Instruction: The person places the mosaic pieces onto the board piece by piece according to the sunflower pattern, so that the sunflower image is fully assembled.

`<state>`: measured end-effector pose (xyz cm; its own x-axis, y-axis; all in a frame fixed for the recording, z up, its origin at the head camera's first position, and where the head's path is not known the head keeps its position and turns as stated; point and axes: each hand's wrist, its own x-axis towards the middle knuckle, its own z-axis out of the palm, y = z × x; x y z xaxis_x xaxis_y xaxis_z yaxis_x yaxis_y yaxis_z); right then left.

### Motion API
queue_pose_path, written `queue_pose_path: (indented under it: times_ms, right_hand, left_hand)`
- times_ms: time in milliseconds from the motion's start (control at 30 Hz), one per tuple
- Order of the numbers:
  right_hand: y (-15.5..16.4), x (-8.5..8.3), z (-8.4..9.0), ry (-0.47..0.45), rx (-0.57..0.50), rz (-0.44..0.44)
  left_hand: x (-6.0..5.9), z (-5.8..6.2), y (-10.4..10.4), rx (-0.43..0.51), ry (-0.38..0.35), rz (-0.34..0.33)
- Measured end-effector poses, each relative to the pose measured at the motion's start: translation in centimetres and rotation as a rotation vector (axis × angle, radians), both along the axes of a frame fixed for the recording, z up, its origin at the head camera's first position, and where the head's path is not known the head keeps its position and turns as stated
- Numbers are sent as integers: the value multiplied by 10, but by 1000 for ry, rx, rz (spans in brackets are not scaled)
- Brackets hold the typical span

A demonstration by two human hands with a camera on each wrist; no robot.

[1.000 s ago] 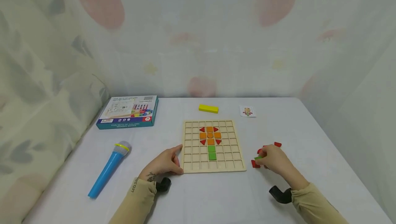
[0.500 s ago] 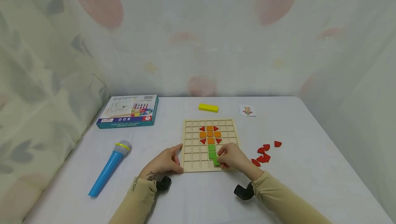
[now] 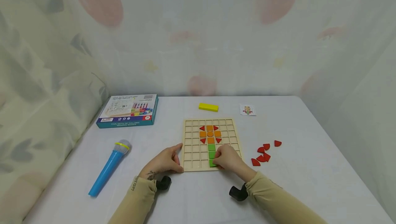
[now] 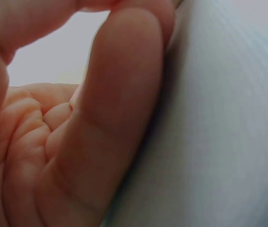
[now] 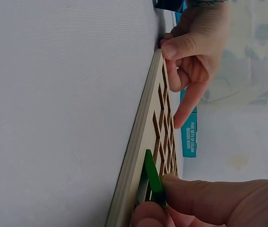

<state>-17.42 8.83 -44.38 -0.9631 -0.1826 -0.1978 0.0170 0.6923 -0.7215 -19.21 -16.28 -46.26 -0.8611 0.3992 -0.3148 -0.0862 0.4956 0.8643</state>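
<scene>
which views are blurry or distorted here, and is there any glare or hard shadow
Head view: soft, even light, no glare, only faint shadows under the hands; wooden grid board sharp, curtain corners slightly bowed. Left wrist view: left hand fills the frame, too close, blurred. Right wrist view: sideways; green tile fairly sharp, right hand's fingers soft.

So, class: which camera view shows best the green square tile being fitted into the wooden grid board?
The right wrist view: the green square tile stands tilted in the wooden grid board, pinched by the right hand. The head view half hides it; the left wrist view shows none.

green square tile (image 3: 212, 163) | tilted, half-seated | bottom row of wooden grid board (image 3: 193, 146)
</scene>
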Motion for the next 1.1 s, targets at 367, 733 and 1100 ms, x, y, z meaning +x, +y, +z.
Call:
queue_pose_path:
  times_ms: [367, 733, 1100]
  right_hand:
    - [11, 0, 11, 123, 151, -32]
    - [140, -33, 50, 233, 421, -105]
    - [200, -31, 16, -2, 483, -109]
  left_hand:
    - [1, 0, 0, -5, 1, -4]
    - [-1, 0, -1, -37, 17, -11]
    - [-1, -1, 0, -41, 33, -16]
